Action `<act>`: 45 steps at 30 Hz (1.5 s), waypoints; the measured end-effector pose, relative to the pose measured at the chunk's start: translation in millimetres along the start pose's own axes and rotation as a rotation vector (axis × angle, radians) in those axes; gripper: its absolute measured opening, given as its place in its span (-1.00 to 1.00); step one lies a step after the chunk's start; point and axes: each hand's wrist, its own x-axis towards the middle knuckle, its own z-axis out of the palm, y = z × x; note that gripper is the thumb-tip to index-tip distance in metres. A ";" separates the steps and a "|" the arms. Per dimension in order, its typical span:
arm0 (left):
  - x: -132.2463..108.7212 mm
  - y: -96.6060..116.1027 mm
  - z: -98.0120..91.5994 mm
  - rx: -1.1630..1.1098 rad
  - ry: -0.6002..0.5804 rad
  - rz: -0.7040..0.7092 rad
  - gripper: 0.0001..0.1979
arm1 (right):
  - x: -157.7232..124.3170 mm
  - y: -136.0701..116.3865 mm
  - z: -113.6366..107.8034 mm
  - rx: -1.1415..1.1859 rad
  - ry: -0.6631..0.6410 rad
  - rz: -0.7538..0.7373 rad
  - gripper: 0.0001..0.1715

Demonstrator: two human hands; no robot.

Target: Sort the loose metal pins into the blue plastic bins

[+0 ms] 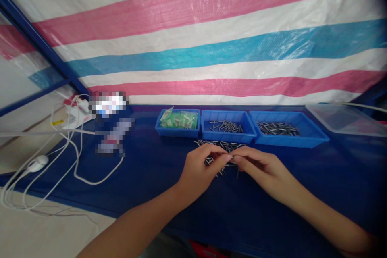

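My left hand (198,167) and my right hand (269,171) meet at the fingertips over a loose pile of thin metal pins (222,145). Thumb and forefinger of each hand are pinched together, and a small dark sliver that looks like one such pin shows between them. Most of it is hidden by the fingers. The pile lies on the dark blue table (145,177), partly covered by my hands. Just behind it, a blue bin (228,132) holds more metal pins. To its right, a wider blue bin (290,140) contains darker metal pieces.
A smaller blue bin (178,132) with green plastic packets stands left of the others. A clear plastic lid (344,121) lies at the right. White cables (77,169) loop over the left side, near two blurred objects. A striped sheet (211,60) hangs behind.
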 end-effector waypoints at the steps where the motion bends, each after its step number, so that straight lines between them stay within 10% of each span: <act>1: -0.2 0.2 0.0 -0.010 -0.004 0.003 -0.89 | 0.4 -0.7 0.3 -0.005 -0.016 -0.006 -0.73; 14: 1.1 -3.9 1.5 0.009 0.018 0.117 -0.89 | -3.2 6.1 -2.9 0.001 0.138 -0.145 -0.90; 22: 1.8 -6.3 2.2 0.165 -0.018 0.157 -0.89 | -0.8 0.0 -15.6 -0.403 0.156 -0.344 -0.94; 30: -0.4 -9.5 3.4 0.368 -0.097 0.164 -0.85 | 17.0 31.1 -70.8 -0.729 0.671 -0.224 -0.83; 36: -7.1 -10.3 6.4 0.471 -0.320 0.429 -0.81 | 17.1 30.7 -68.4 -0.867 0.516 -0.253 -0.76; 41: -8.7 -10.7 6.6 0.512 -0.326 0.450 -0.81 | 7.3 10.6 -40.0 -0.557 -0.201 -0.357 -0.79; 45: -5.1 -13.6 4.8 0.480 -0.269 0.362 -0.82 | 6.0 16.0 -27.1 -0.556 -0.372 -0.366 -0.75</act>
